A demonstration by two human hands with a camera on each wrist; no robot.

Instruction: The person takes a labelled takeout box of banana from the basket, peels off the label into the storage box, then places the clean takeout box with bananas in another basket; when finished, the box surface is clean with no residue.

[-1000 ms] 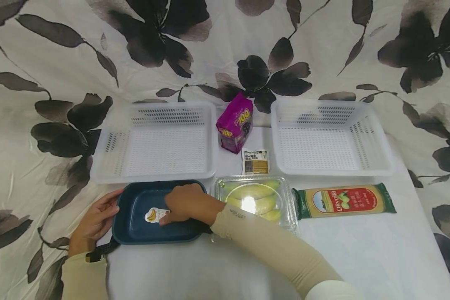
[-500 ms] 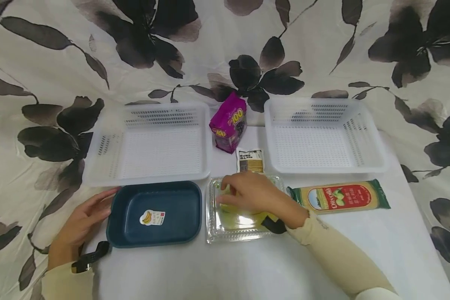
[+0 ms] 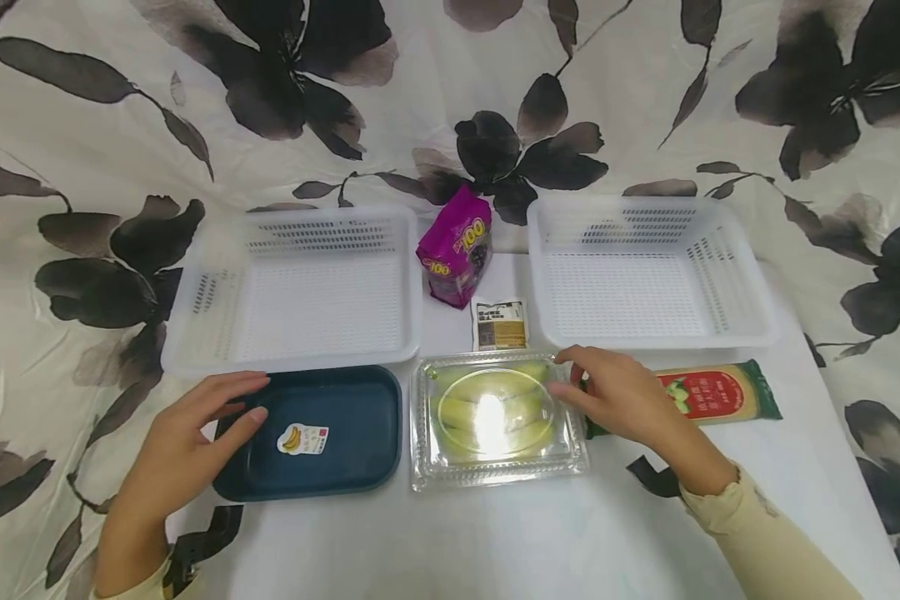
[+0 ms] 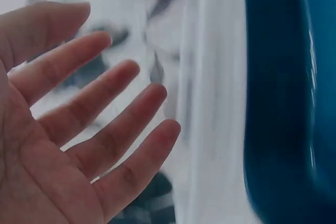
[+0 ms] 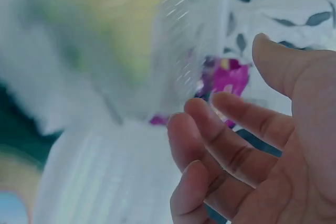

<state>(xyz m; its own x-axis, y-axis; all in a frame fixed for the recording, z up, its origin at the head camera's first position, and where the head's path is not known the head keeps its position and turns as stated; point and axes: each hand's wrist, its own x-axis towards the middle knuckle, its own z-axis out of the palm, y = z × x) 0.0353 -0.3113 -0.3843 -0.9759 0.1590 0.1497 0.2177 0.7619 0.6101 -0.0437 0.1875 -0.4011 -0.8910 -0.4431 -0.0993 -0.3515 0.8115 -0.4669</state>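
My left hand (image 3: 176,450) hovers over the left edge of a dark blue tray (image 3: 363,467), its fingers straight and spread. A white sticker with a banana picture (image 3: 302,439) lies inside the tray. In the left wrist view, the same hand (image 4: 89,114) has nothing in it, with the tray wall off to the right. At the top right corner of a lidded clear plastic box (image 3: 435,475), my right hand (image 3: 618,396) has loosely bent fingers; contact is unclear. Yellow-green bananas (image 3: 487,385) show through the lid. In the right wrist view, the right hand (image 5: 247,150) holds nothing.
Two white perforated baskets (image 3: 322,317) stand behind, left and right. Between them are a purple snack bag (image 3: 457,250) and a small flat sachet (image 3: 499,325). A green-ended packet with a red label (image 3: 720,396) lies right, partly under the right hand.
My right hand has left the tray, crossed over the clear box and stopped at its right end. My left hand has moved from beside the tray to over its left edge.
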